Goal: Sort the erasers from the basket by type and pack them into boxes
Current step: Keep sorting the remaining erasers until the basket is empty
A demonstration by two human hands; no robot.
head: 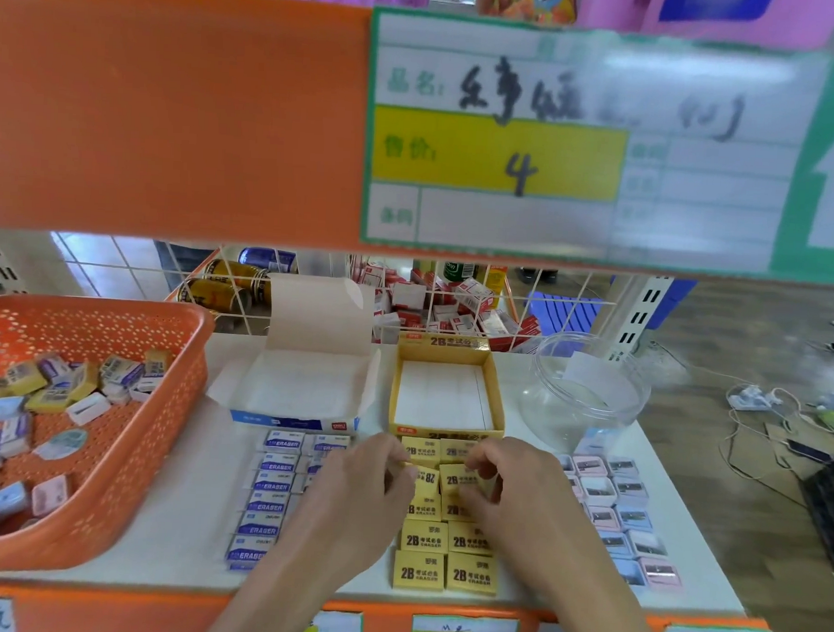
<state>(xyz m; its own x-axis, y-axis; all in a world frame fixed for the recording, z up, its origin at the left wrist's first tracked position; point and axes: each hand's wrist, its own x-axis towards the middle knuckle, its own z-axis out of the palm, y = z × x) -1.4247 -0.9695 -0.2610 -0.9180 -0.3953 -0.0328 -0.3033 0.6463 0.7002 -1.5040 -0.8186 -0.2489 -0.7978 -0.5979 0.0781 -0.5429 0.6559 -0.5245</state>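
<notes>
Yellow 2B erasers (445, 558) lie in two columns on the white shelf in front of an open yellow box (399, 386). My left hand (355, 485) pinches a yellow 2B eraser (426, 478) at the top of the left column. My right hand (517, 487) pinches the neighbouring yellow eraser (456, 477) in the right column. White-and-blue erasers (268, 495) are lined up in front of an open blue-and-white box (300, 420). Pink and blue erasers (621, 511) lie in rows at the right. An orange basket (127, 451) at the left holds several mixed erasers.
A clear plastic jar (588, 395) lies on its side behind the pink erasers. An orange shelf edge with a price label (498, 152) hangs overhead. A wire grid (397, 291) backs the shelf, with cans and small boxes behind it. Cables lie on the floor at the right.
</notes>
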